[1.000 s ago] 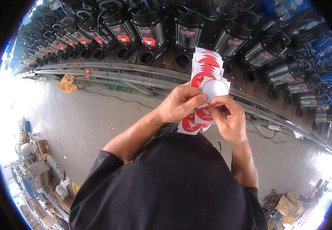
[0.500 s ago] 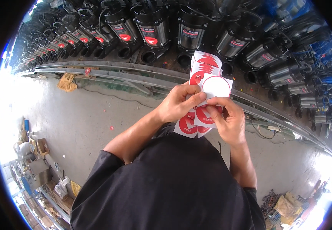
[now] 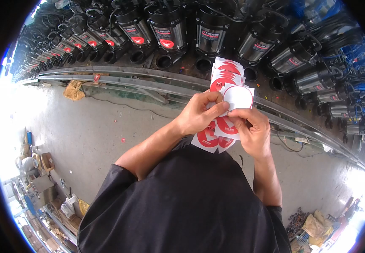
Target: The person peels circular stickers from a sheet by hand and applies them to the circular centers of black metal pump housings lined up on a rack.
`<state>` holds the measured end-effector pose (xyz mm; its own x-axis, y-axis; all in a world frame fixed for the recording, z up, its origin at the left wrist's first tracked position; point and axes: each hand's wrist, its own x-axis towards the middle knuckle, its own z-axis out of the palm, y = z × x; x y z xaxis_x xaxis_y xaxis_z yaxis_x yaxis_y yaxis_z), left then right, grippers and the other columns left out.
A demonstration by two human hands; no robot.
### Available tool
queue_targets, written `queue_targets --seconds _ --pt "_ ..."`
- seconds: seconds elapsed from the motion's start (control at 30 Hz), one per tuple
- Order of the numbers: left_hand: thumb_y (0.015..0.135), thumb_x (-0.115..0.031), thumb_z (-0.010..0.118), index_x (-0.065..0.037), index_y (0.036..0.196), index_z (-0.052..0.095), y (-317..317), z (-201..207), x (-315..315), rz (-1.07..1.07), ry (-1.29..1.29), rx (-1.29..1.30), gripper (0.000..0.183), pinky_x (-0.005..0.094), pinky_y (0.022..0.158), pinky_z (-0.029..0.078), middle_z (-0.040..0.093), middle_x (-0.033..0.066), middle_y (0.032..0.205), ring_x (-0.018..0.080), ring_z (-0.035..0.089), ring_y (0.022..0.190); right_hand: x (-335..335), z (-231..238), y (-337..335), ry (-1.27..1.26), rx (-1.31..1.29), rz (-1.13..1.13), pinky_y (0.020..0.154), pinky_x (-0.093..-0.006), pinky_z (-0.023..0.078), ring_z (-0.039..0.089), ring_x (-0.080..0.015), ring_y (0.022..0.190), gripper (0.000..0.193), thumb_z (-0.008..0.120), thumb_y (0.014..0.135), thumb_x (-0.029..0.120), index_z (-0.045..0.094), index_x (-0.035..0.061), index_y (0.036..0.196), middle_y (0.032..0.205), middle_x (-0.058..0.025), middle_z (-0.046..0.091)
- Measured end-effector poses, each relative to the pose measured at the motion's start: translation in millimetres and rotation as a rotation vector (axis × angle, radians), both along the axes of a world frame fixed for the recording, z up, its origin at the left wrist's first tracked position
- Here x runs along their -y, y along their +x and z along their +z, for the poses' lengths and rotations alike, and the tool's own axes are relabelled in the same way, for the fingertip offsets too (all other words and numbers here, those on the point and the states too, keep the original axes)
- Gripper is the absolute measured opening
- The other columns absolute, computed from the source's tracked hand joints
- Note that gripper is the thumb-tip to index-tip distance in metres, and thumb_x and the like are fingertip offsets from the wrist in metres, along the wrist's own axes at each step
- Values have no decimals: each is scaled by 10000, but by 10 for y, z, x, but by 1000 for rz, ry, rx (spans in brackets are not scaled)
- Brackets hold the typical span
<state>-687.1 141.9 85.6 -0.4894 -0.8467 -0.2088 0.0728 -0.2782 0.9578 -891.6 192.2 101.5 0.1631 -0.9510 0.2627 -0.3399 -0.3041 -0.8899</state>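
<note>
A fanned bundle of round red stickers [image 3: 226,80] on white square sheets is held up before my chest. My left hand [image 3: 200,113] is closed on the bundle's left side, thumb on top. On the front lies a sheet with a blank white circle ringed in red [image 3: 238,97]. My right hand [image 3: 255,131] pinches at this sheet's lower edge, thumb and forefinger close to the left thumb. Exactly what the right fingertips grip is partly hidden. More red stickers [image 3: 207,138] hang below both hands.
Beyond the hands stand rows of steel-and-black submersible pumps [image 3: 211,36]; several to the left, like this pump [image 3: 165,33], bear a red sticker. A metal rail [image 3: 119,76] runs in front. Boxes and scraps [image 3: 47,185] lie at lower left, a sack [image 3: 317,227] at lower right.
Both hands and the sticker bundle have shifted very slightly. The right thumb has moved up toward the forefinger at the sheet's lower edge.
</note>
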Motion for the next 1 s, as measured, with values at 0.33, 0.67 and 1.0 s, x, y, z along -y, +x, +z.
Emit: queue_targets --seconds 0.33,0.67,1.0 --pt "1043 -236 675 1 901 635 -45 -210 47 55 -218 8 280 246 485 491 607 -3 777 42 572 651 -7 -54 -29 -36 -14 8 724 -293 545 716 -175 819 108 732 949 -36 748 36 1029 917 -87 731" --pt "1031 -219 680 17 889 654 -38 -101 54 48 -94 46 277 259 645 476 609 -14 780 44 540 768 -15 -75 25 -70 -38 -52 731 -309 560 735 -190 830 135 732 953 -31 756 48 1059 928 -91 743" --pt "1025 -241 683 34 945 684 -31 -139 74 55 -82 27 287 259 484 533 662 17 809 73 621 641 6 -59 105 -45 18 -116 707 -288 545 709 -165 796 136 760 948 -9 756 36 1076 939 -92 748"
